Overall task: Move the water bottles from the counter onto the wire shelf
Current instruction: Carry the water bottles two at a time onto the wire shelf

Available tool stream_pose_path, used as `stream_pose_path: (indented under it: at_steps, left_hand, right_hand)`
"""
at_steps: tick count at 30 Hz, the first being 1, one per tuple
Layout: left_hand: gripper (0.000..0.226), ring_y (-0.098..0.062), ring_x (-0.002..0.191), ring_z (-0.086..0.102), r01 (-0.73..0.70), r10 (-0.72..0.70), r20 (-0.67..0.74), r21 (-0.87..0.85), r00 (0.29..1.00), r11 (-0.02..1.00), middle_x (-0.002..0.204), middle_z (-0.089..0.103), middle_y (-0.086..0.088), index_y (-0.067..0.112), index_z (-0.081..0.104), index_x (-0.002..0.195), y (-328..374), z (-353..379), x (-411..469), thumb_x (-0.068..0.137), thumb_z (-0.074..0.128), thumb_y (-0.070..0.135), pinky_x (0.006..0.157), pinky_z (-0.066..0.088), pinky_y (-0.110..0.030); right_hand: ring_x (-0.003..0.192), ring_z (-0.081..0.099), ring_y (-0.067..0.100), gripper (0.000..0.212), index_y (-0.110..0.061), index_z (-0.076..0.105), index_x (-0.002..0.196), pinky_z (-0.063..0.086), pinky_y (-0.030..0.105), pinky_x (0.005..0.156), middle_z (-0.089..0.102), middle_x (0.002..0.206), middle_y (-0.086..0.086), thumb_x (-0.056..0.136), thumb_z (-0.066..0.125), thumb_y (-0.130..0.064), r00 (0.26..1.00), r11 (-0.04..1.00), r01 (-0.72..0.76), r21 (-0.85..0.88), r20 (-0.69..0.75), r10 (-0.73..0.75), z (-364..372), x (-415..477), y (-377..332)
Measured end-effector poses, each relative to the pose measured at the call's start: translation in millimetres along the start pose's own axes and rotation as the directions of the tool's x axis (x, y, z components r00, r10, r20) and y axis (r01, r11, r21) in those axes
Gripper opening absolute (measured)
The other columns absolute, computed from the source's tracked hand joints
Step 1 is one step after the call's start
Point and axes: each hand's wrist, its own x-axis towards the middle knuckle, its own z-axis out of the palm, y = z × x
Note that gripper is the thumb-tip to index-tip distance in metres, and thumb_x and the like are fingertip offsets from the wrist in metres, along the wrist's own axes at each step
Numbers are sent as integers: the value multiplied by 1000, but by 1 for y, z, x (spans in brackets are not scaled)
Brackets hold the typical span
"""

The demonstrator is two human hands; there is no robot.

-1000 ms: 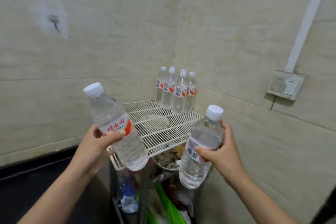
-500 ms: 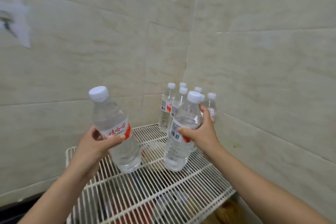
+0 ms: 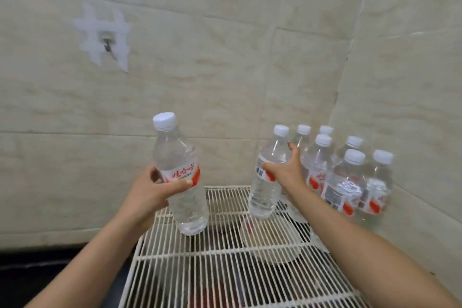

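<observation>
Right hand: my right hand is wrapped round the label band of a clear plastic water bottle with a white cap, fingers closed on it, bottle tilted a little, its base just above or barely on the wires; I cannot tell which.

Left hand: my left hand is closed round the red-and-white label of a second clear capped bottle, held up over the shelf's back-left part, leaning to the left at the top, base clear of the wires.

Shelf: the white wire shelf runs into the tiled corner; a cluster of standing bottles fills its back-right corner, and the right-hand bottle sits just beside that cluster on its left.

Wall: a hook on a white adhesive patch is up on the left tiled wall.

Doing it well: I would straighten the right-hand bottle, set its base flat across several wires close against the cluster without knocking it, and let go only once it stands. Then the left bottle goes beside it.

Change: half a second ago the right-hand bottle was further from the cluster and higher; it has come in and down. The left bottle has barely shifted, and the view has swung right.
</observation>
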Motion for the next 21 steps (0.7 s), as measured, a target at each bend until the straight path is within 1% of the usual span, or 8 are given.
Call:
stream_pose_path:
  at_steps: [4,7,9,10,13,16,19,21]
  left_hand:
    - [54,-25,98,60,-15,18,-58,61,998,998,108,63,-11,9,53,113,-1,0,0,63,73,5,71,47,-32]
    - [56,-20,95,60,-21,27,-78,74,997,997,105,63,-7,13,54,110,0,3,-3,59,74,10,68,46,-28]
    - [63,-19,95,60,-19,27,-82,92,996,996,104,64,-5,15,54,111,0,5,-3,51,73,17,67,45,-28]
    - [64,-19,95,60,-14,22,-86,98,996,995,105,64,-5,14,54,112,-2,7,-2,50,74,17,67,45,-28]
    - [52,-20,95,61,-7,17,-96,97,995,995,105,64,-7,13,54,110,-7,12,1,62,73,5,66,46,-28]
    - [45,-19,93,61,-4,12,-80,103,997,995,104,64,-5,16,55,105,-11,20,9,67,72,2,66,46,-27]
    - [44,-20,94,62,8,-2,-49,131,999,991,103,64,-4,18,55,102,-19,32,24,65,75,4,70,49,-28]
    - [44,-21,94,63,12,-10,-13,161,1000,987,102,64,-4,18,55,101,-27,42,34,65,75,4,71,50,-29]
  right_hand:
    - [115,50,30,81,-19,30,133,41,36,95,51,130,12,66,75,-10,1000,1000,-14,12,-25,14,16,33,11]
    - [117,49,33,82,-17,30,132,41,41,99,50,131,14,65,77,-13,998,1000,-7,5,-55,8,24,49,18]
    - [116,50,33,82,-16,31,133,40,38,96,52,130,15,65,77,-13,998,1000,13,-1,-64,-13,27,54,18]
    - [116,51,33,81,-15,31,133,40,37,95,52,129,15,66,77,-13,998,1000,19,-16,-64,-20,27,56,19]
    - [116,51,34,80,-13,33,134,40,37,94,53,128,15,66,76,-12,996,996,42,-76,-70,-48,28,58,19]
    - [117,49,34,78,-9,36,132,40,36,94,52,128,17,65,76,-12,996,986,56,-155,-58,-66,27,56,15]
    - [122,40,35,80,-10,31,135,37,36,97,41,133,18,67,75,-15,998,957,65,-284,-6,-70,23,46,5]
    - [128,34,34,82,-9,26,138,35,37,101,33,138,18,70,73,-15,994,948,110,-298,24,-108,16,32,-2]
